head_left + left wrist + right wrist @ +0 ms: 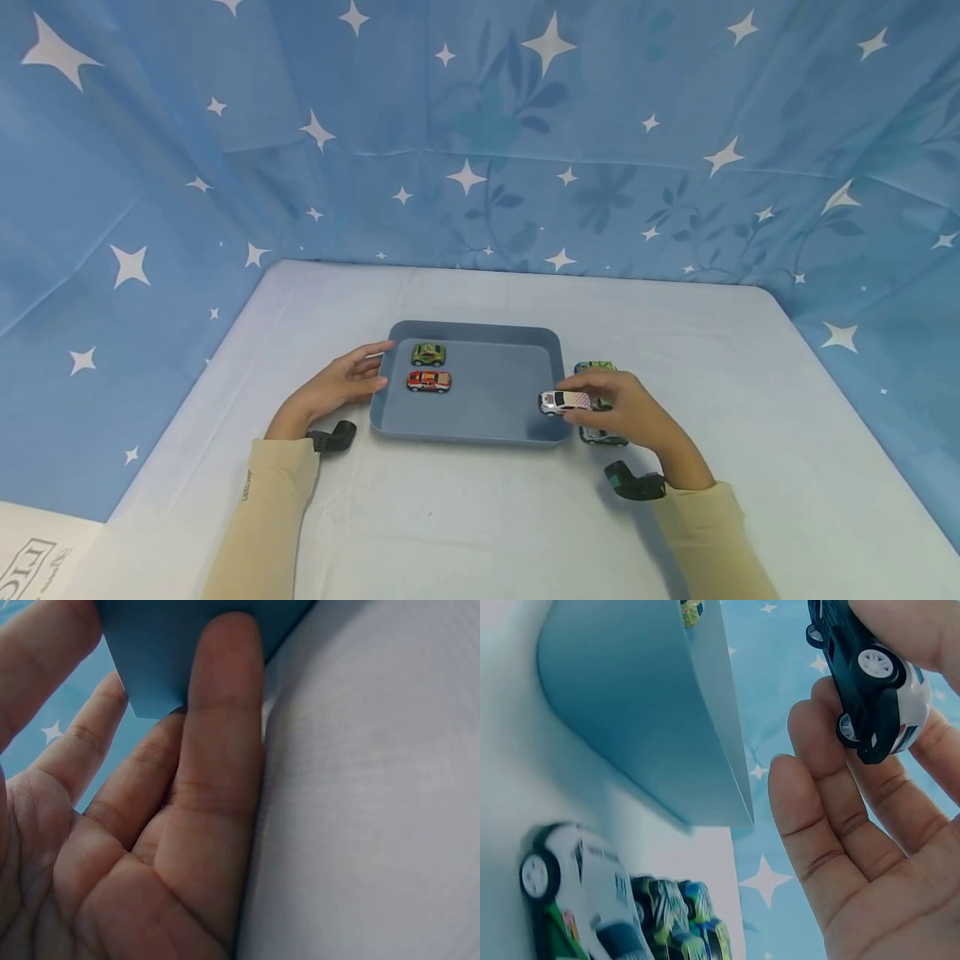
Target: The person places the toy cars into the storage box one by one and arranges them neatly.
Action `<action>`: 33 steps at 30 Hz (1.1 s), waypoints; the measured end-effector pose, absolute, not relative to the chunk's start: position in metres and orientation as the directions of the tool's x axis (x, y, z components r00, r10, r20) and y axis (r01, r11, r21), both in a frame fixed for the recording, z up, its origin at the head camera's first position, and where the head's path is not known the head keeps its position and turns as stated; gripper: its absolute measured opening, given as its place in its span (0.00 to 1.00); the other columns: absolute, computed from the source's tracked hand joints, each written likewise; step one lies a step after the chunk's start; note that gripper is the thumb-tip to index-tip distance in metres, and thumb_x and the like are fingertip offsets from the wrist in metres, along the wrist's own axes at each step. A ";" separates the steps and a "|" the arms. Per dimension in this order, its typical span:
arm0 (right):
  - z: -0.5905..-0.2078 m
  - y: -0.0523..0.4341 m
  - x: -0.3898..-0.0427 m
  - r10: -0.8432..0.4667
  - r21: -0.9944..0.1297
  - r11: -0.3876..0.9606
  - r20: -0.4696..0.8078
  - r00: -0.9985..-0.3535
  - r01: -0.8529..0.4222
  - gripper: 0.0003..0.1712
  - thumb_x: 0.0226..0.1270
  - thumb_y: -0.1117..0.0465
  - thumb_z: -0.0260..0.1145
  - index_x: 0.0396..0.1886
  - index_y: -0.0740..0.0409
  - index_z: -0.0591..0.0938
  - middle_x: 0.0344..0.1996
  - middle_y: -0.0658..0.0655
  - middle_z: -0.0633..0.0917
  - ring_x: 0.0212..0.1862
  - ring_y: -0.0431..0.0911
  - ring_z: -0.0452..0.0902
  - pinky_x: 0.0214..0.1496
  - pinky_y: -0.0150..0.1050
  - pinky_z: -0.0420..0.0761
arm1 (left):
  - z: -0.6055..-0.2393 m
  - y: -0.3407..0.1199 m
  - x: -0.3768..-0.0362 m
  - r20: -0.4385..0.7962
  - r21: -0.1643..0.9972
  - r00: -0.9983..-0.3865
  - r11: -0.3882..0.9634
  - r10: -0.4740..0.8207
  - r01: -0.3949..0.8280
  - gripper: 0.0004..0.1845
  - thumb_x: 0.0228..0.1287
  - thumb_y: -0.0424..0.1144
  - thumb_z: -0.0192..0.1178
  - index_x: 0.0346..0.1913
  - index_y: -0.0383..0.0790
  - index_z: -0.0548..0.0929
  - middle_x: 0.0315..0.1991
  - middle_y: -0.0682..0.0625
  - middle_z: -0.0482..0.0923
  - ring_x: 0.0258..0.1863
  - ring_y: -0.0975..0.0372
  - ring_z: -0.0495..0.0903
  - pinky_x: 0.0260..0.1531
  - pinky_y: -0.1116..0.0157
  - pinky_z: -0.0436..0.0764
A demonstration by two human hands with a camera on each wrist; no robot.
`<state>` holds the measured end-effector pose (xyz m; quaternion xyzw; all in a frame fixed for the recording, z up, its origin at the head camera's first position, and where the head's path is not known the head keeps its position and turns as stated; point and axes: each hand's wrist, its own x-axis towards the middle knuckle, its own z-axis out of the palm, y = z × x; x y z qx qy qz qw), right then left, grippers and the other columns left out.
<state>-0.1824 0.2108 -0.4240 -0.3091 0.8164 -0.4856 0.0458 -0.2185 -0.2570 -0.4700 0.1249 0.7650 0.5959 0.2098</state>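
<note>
Toy cars: five in all.
- Two inside blue tray (471,433), just beyond left hand (339,385) fingertips: green car (428,354), red car (428,381).
- One white car (564,402) pinched in right hand (633,408), over tray's rim.
- Two on table beside right hand: green-blue car (595,366) beyond fingers, white-green car (602,436) under palm, partly hidden.

Trays: one.
Hands: two.

Little lettering shows, none of it readable. Left sleeve (258,508) carries a short vertical line of small dark print near the cuff, too small to make out. White sheet (30,554) at the lower left corner of the head view bears large outlined letters, cut off by the frame edge; toy cars' markings are patterns only, no legible words.
</note>
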 end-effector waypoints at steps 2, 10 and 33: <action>-0.423 0.208 -0.182 -0.547 -0.821 0.353 0.210 -0.811 -0.450 0.20 0.66 0.74 0.77 0.57 0.71 0.88 0.48 0.60 0.88 0.48 0.38 0.82 0.58 0.31 0.83 | -0.470 -0.257 -0.219 -0.169 0.966 -0.879 0.254 0.446 -0.057 0.41 0.81 0.36 0.63 0.87 0.34 0.54 0.83 0.27 0.55 0.82 0.35 0.57 0.73 0.42 0.72; -0.423 0.195 -0.184 -0.553 -0.840 0.337 0.188 -0.812 -0.425 0.19 0.66 0.74 0.77 0.56 0.72 0.87 0.49 0.62 0.89 0.48 0.38 0.83 0.60 0.31 0.83 | -0.470 -0.257 -0.219 -0.166 0.963 -0.879 0.266 0.448 -0.046 0.41 0.81 0.37 0.62 0.87 0.35 0.54 0.83 0.27 0.56 0.81 0.36 0.60 0.70 0.46 0.76; -0.432 0.155 -0.188 -0.563 -0.857 0.332 0.155 -0.812 -0.394 0.18 0.64 0.70 0.80 0.54 0.67 0.90 0.46 0.57 0.89 0.44 0.43 0.83 0.52 0.36 0.86 | -0.468 -0.257 -0.218 -0.180 0.965 -0.881 0.253 0.438 -0.072 0.41 0.81 0.36 0.63 0.87 0.36 0.55 0.84 0.27 0.54 0.82 0.36 0.59 0.72 0.42 0.73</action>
